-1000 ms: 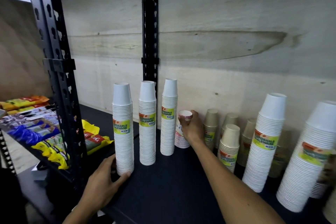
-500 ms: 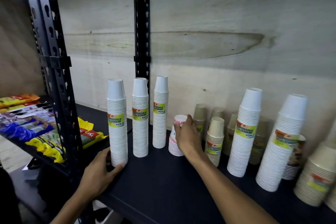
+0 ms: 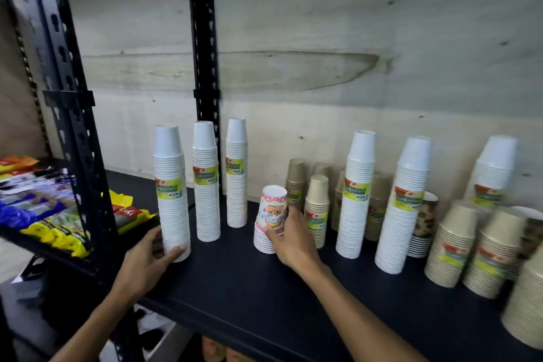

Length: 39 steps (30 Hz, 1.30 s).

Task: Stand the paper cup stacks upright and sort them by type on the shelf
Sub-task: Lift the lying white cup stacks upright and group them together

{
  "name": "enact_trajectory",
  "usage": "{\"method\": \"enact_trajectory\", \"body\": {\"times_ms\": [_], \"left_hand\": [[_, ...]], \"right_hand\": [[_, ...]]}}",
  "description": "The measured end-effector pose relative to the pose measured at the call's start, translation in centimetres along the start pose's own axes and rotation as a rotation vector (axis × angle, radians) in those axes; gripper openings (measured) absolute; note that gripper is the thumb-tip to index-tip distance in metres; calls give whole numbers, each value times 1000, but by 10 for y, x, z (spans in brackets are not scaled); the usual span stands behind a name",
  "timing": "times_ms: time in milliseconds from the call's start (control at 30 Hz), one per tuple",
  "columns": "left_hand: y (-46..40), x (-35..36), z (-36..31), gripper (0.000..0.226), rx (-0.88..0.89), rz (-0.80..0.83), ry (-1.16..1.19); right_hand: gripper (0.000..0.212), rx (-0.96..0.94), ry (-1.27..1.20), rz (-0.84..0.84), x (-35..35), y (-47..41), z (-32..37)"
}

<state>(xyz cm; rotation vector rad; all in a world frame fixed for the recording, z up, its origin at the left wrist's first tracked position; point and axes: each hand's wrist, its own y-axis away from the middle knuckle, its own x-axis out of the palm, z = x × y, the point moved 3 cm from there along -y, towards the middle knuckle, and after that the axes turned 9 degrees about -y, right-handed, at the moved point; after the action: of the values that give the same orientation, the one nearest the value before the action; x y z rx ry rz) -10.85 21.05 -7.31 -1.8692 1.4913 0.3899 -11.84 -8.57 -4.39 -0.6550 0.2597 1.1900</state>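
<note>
Head view: right hand (image 3: 289, 239) grips the short pink-printed paper cup stack (image 3: 271, 219) from its right; stack upright on black shelf (image 3: 264, 297). Left hand (image 3: 147, 263) curls round base of tall white cup stack (image 3: 172, 194), far left.

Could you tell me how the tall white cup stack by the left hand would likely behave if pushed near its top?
The tall white cup stack is narrow-based and high, so it would probably tip. Nested paper cups likely make it light. The left hand gripping its base should steady it.
</note>
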Motion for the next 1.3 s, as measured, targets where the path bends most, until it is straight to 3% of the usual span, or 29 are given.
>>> {"method": "enact_trajectory", "body": {"times_ms": [400, 633, 1000, 1300], "left_hand": [[34, 24, -35, 60, 65, 29, 69], [41, 52, -67, 60, 119, 123, 101], [40, 94, -104, 67, 186, 238, 152], [37, 107, -113, 72, 211, 269, 135]], "right_hand": [[68, -7, 15, -25, -50, 44, -24], [64, -8, 10, -54, -93, 75, -43], [69, 90, 122, -239, -177, 123, -86], [78, 160, 145, -332, -187, 138, -89]]}}
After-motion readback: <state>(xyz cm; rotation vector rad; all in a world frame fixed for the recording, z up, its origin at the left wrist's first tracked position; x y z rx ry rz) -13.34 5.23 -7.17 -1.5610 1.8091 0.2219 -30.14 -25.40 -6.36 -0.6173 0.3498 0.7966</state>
